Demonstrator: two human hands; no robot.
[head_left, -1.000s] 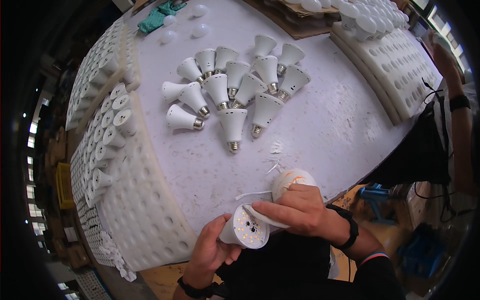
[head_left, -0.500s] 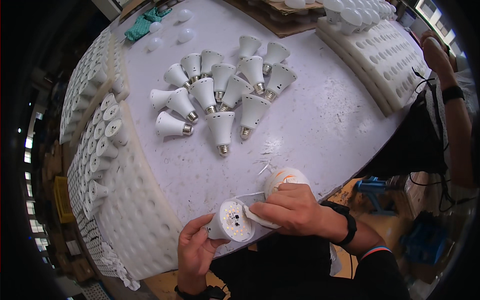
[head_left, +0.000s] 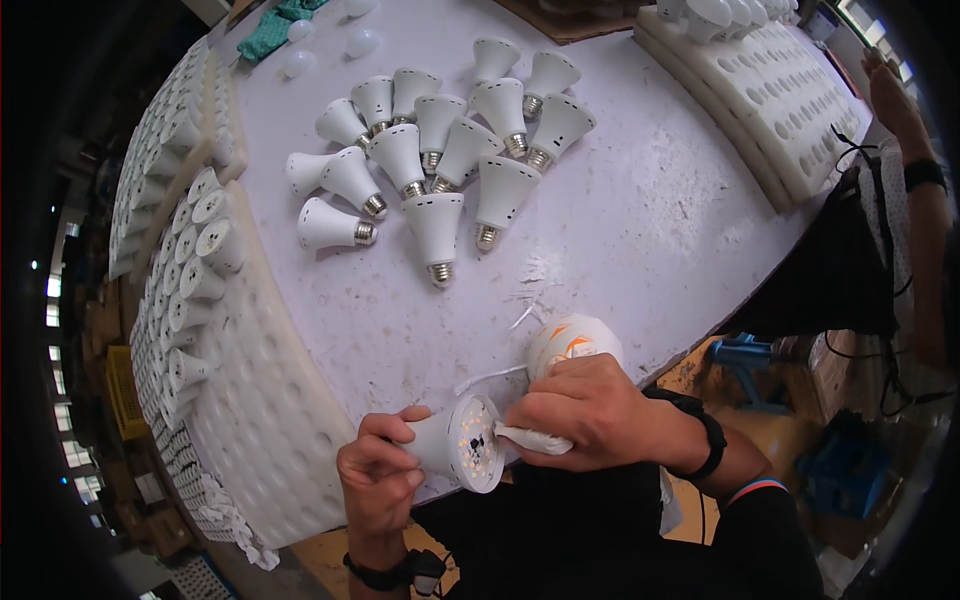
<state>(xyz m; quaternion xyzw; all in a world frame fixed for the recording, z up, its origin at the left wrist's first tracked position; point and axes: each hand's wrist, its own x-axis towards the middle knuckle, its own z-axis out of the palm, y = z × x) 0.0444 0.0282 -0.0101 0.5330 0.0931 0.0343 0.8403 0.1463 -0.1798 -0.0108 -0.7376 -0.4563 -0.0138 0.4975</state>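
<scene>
My left hand (head_left: 378, 475) is closed around the white body of an LED bulb (head_left: 432, 442). The bulb has no dome, and its open face, with a round board (head_left: 476, 443) of small yellow LEDs, is tilted to the right. My right hand (head_left: 592, 412) is closed on a white, flattened piece (head_left: 537, 440) whose tip reaches the rim of that face. Just beyond the right knuckles shows a rounded white thing (head_left: 572, 338) with orange marks; whether it joins the white piece is hidden by the hand. A thin white strip (head_left: 490, 378) lies beside it.
Several domeless bulb bodies (head_left: 433, 235) lie mid-table. White foam trays (head_left: 285, 400) with bulb bodies line the left; another foam tray (head_left: 765, 110) with finished bulbs stands far right. Loose domes (head_left: 363, 43) and a green cloth (head_left: 263, 35) lie far left. Another person's hand (head_left: 893, 95) is at right.
The bulb in my left hand has turned so its face points more to the right. My right hand has shifted slightly, with more of the white piece showing. The view has tilted slightly.
</scene>
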